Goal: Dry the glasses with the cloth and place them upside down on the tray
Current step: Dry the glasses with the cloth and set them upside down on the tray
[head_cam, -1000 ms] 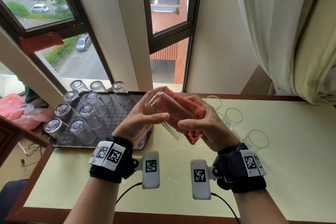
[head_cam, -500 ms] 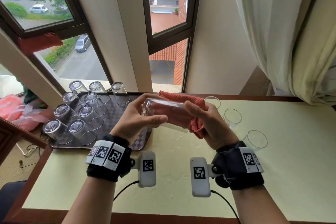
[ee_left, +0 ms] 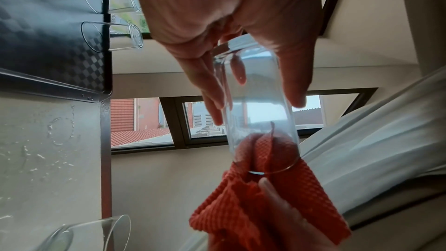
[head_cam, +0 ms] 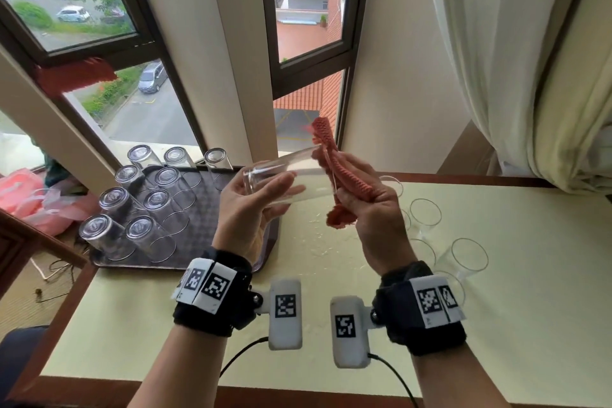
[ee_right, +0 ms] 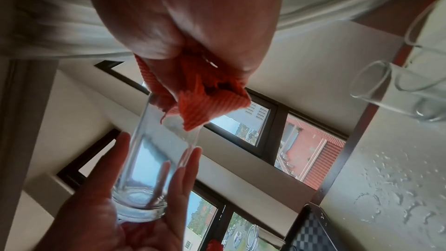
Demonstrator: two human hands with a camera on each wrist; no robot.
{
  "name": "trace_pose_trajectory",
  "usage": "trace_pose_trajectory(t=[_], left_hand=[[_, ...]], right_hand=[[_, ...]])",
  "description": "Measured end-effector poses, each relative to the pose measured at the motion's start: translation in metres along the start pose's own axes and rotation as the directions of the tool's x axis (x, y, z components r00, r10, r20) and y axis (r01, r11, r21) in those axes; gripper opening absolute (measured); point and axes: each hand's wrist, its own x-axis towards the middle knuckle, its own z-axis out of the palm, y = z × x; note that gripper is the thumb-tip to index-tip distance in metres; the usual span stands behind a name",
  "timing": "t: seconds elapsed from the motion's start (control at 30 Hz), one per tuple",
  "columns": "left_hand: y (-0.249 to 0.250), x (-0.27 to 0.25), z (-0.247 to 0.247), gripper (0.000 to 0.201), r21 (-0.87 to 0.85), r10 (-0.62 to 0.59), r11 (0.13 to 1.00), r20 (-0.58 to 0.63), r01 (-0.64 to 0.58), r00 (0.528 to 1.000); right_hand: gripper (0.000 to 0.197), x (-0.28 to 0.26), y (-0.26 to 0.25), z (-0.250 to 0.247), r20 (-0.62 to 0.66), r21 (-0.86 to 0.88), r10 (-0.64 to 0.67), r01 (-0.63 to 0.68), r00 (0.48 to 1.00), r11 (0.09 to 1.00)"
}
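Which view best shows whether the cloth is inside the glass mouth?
Left wrist: the cloth plainly bulges inside the glass rim. Right wrist shows it entering the mouth, partly hidden by the right hand. Head view sees it side-on only.

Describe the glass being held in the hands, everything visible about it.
The glass is a clear, straight-sided tumbler with a thick base, held lying roughly sideways in the air above the table's edge by the tray. The left hand grips its base end, fingers and thumb around the wall. Its open mouth faces the right hand, which pushes a bunched red cloth just inside the rim. It looks empty.
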Motion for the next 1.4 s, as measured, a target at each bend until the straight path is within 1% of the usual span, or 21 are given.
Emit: trace_pose_trajectory(t=[0.07, 0.13, 0.23, 0.27, 0.37, 0.5, 0.6, 0.67, 0.7, 0.77, 0.83, 0.87, 0.93, 1.0, 1.07, 1.1, 1.17, 1.23, 1.27, 1.3, 1.4], left_hand=[[0.0, -0.001, 0.001, 0.101, -0.031, 0.016, 0.999, -0.041, -0.017, 0.999], [0.0, -0.003, 0.002, 0.1, -0.06, 0.029, 0.998, -0.06, -0.033, 0.998], [0.001, -0.004, -0.001, 0.099, -0.056, 0.033, 0.998, -0.06, -0.037, 0.998], [0.001, -0.004, -0.002, 0.099, -0.041, 0.034, 0.999, -0.054, -0.036, 0.998], [0.002, -0.005, -0.003, 0.098, 0.026, 0.02, 0.999, -0.025, -0.019, 0.999], [-0.003, -0.007, -0.004, 0.098, 0.111, -0.021, 0.994, 0.014, 0.019, 1.0], [-0.006, -0.008, -0.009, 0.098, 0.125, -0.056, 0.991, 0.001, 0.055, 0.998], [-0.007, -0.01, -0.01, 0.098, 0.107, -0.065, 0.992, -0.003, 0.065, 0.998], [-0.007, -0.011, -0.011, 0.098, 0.089, -0.064, 0.994, -0.011, 0.065, 0.998], [-0.008, -0.012, -0.01, 0.097, 0.066, -0.059, 0.996, -0.023, 0.06, 0.998], [-0.009, -0.013, -0.007, 0.098, 0.072, -0.068, 0.995, -0.011, 0.069, 0.998], [-0.01, -0.014, -0.005, 0.098, 0.078, -0.074, 0.994, -0.006, 0.074, 0.997], [-0.012, -0.015, -0.002, 0.097, 0.08, -0.083, 0.993, -0.016, 0.084, 0.996], [-0.012, -0.014, -0.004, 0.087, 0.06, -0.104, 0.993, -0.032, 0.106, 0.994], [-0.01, -0.012, -0.009, 0.067, 0.015, -0.129, 0.991, -0.033, 0.13, 0.991], [-0.008, -0.011, -0.011, 0.059, 0.004, -0.141, 0.99, -0.032, 0.141, 0.989], [-0.005, -0.01, -0.013, 0.045, 0.019, -0.158, 0.987, -0.027, 0.158, 0.987], [-0.004, -0.01, -0.013, 0.037, 0.051, -0.171, 0.984, -0.01, 0.171, 0.985], [-0.003, -0.009, -0.013, 0.037, 0.064, -0.178, 0.982, 0.002, 0.177, 0.984], [-0.001, -0.008, -0.014, 0.043, 0.077, -0.184, 0.98, 0.015, 0.182, 0.983], [0.004, -0.003, -0.018, 0.076, 0.116, -0.207, 0.973, 0.049, 0.2, 0.977]], right_hand=[[0.04, 0.001, 0.0, 0.003, 0.056, -0.054, -0.052, 0.055, 0.997, 0.997], [0.042, 0.001, 0.0, 0.005, 0.079, -0.081, -0.074, 0.081, 0.994, 0.993], [0.049, -0.001, -0.004, 0.003, 0.077, -0.107, -0.013, 0.021, 0.997, 0.994], [0.047, -0.001, -0.003, 0.001, 0.074, -0.138, 0.015, -0.005, 0.997, 0.99], [0.03, -0.003, -0.004, 0.002, 0.089, -0.232, 0.061, -0.039, 0.994, 0.972], [0.034, -0.008, -0.009, 0.003, 0.242, -0.169, 0.121, -0.081, 0.963, 0.982], [0.027, -0.009, -0.008, -0.005, 0.316, -0.197, 0.141, -0.08, 0.938, 0.977], [0.024, -0.008, -0.005, -0.012, 0.262, -0.091, 0.123, -0.102, 0.957, 0.991], [0.021, -0.009, -0.005, -0.012, 0.201, -0.009, 0.12, -0.121, 0.972, 0.993], [0.006, -0.008, -0.003, -0.011, 0.053, 0.098, 0.079, -0.084, 0.995, 0.992], [0.014, -0.008, -0.002, -0.004, -0.079, 0.053, -0.002, 0.006, 0.997, 0.999], [0.019, -0.007, 0.0, 0.0, -0.121, 0.013, -0.047, 0.049, 0.992, 0.999], [0.022, -0.008, 0.002, 0.005, -0.128, -0.035, -0.079, 0.075, 0.989, 0.997], [0.023, -0.011, 0.007, 0.004, -0.052, -0.062, -0.06, 0.057, 0.997, 0.996], [0.022, -0.011, 0.008, -0.003, 0.112, -0.092, -0.01, 0.02, 0.994, 0.996], [0.03, -0.011, 0.007, -0.006, 0.203, -0.104, 0.018, 0.003, 0.979, 0.995], [0.051, -0.01, 0.003, -0.008, 0.373, -0.109, 0.032, 0.01, 0.927, 0.994], [0.06, -0.007, -0.001, -0.006, 0.469, -0.152, 0.039, 0.037, 0.882, 0.988], [0.062, -0.006, -0.003, -0.005, 0.49, -0.161, 0.053, 0.031, 0.87, 0.986], [0.063, -0.005, -0.005, -0.004, 0.51, -0.149, 0.064, 0.015, 0.858, 0.989], [0.063, -0.004, -0.005, -0.006, 0.571, -0.115, 0.082, -0.019, 0.817, 0.993]])
